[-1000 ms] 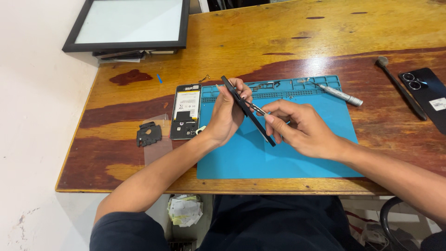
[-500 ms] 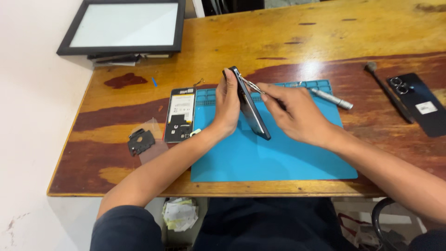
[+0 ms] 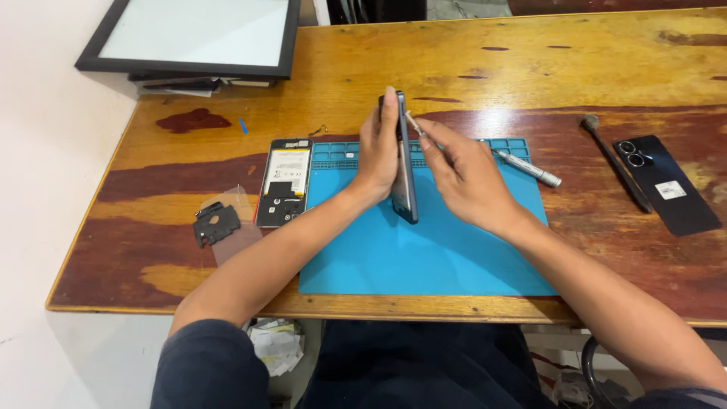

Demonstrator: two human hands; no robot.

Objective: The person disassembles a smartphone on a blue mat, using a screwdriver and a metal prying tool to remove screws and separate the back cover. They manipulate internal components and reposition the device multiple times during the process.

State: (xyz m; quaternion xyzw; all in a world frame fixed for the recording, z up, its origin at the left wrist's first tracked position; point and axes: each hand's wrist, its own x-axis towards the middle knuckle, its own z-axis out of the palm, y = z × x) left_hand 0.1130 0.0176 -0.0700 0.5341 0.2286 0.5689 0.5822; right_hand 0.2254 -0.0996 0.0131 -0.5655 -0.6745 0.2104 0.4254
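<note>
Left hand (image 3: 381, 155) is gripping a phone frame (image 3: 404, 163) on edge over the blue mat (image 3: 424, 250) at the tabletop (image 3: 492, 68) front edge; right hand (image 3: 466, 174) is pressing a thin tool (image 3: 413, 123) against its top. An opened phone (image 3: 284, 182) is lying beside the mat's left edge.

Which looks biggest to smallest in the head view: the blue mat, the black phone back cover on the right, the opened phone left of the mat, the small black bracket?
1. blue mat
2. black phone back cover and opened phone: look alike, unranked
3. small black bracket
</note>
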